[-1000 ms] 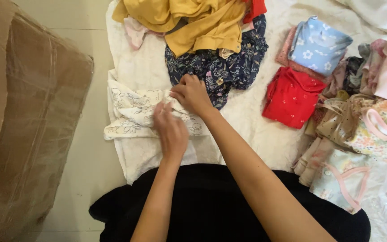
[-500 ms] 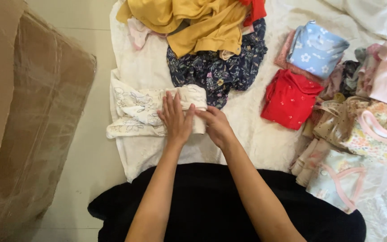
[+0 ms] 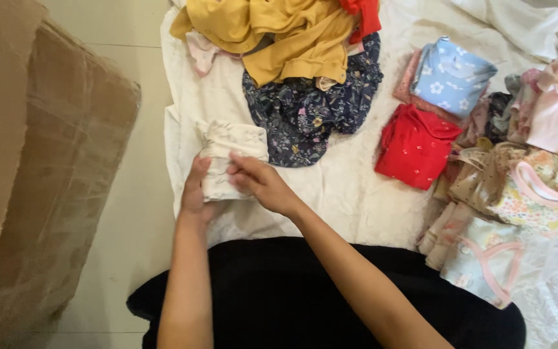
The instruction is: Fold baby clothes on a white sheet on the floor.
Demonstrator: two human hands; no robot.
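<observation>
A small cream garment with a line-drawn flower print [image 3: 230,150] lies folded into a compact bundle on the white sheet [image 3: 350,187]. My left hand [image 3: 195,190] grips the bundle's left side from below. My right hand [image 3: 259,181] presses on its lower right part, fingers over the fold. Just beyond the bundle lies a crumpled navy floral garment [image 3: 305,106], and past that a heap of mustard-yellow clothing [image 3: 279,32].
Folded clothes sit at the right: a red piece [image 3: 414,145], a light blue flowered piece [image 3: 453,68], pink and patterned pieces [image 3: 537,174]. A large brown plastic-wrapped block [image 3: 40,161] stands at the left on the pale floor [image 3: 130,213]. My black-clad lap [image 3: 292,291] fills the bottom.
The cream garment was spread wide to the left; now it is folded over into a small bundle. My left hand moved to its left side, my right hand onto it.
</observation>
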